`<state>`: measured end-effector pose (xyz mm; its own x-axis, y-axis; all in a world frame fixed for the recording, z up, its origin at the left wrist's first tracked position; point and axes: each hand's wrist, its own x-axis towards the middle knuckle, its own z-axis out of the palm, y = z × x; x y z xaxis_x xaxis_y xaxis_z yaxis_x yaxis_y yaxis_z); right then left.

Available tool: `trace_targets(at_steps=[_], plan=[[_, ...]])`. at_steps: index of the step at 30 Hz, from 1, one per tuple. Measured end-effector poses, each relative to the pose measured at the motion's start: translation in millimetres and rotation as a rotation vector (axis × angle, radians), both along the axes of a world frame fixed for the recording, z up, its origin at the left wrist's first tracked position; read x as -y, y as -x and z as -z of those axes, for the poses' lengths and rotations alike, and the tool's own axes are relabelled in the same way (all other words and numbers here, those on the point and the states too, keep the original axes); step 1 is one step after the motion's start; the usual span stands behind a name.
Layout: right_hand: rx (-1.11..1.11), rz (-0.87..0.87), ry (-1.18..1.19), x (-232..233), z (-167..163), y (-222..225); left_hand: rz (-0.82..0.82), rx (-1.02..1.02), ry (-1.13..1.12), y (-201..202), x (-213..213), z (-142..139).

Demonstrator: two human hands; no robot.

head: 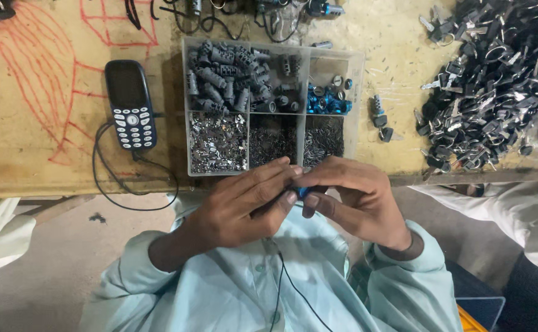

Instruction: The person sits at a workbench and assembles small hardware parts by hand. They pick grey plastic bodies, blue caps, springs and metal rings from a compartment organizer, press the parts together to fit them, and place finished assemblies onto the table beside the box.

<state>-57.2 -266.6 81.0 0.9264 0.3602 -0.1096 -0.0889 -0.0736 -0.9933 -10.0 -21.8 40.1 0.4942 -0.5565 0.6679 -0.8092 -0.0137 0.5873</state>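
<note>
- Your left hand [244,206] and right hand [355,200] meet just below the counter [47,166] edge, at six o'clock from the clear tray [186,110].
- Between them you hold a small blue piece [302,192]; the fingers [269,184] of both hands are curled tight around it, so most of it is hidden.
- How far along: I judge this piece is mid-assembly, not yet put down. A few finished-looking small lock parts [379,117] lie loose at three o'clock from the tray.
- Much is left, judging by the stock: the tray is well filled and a big heap of dark keys [496,74] sits at the counter's two o'clock corner.
- Tray contents: grey metal cylinders [219,80] fill the top left; blue-tipped cylinders [327,101] the top right; the bottom row holds shiny flat bits [216,144] and finer dark pins [324,141].
- A button phone [130,104] lies at nine o'clock from the tray.
</note>
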Motion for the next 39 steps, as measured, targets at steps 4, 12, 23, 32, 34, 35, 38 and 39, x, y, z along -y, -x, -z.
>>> trace_targets(at_steps=[4,12,23,32,34,35,38,39], plan=[[-0.094,-0.024,-0.046,-1,-5,-5,-0.009,0.015,0.002,0,-1,-1],[-0.224,-0.027,-0.070,2,-1,-8,-0.002,0.108,-0.076,-4,-4,-6],[-0.263,0.207,-0.240,-14,15,6,-0.047,0.182,-0.151,-6,-4,-3],[-0.297,0.173,-0.177,-14,21,9,-0.072,0.237,-0.192,-4,-7,5],[-0.376,0.136,-0.226,-9,27,9,-0.060,0.216,-0.172,-4,-6,9],[-0.410,0.104,-0.234,-6,30,8,-0.031,0.187,-0.155,-6,-7,9],[-0.303,0.031,-0.187,-7,40,6,0.015,0.088,-0.090,-9,-5,5],[-0.227,0.009,-0.157,-11,43,5,0.006,0.045,-0.058,-8,-2,1]])
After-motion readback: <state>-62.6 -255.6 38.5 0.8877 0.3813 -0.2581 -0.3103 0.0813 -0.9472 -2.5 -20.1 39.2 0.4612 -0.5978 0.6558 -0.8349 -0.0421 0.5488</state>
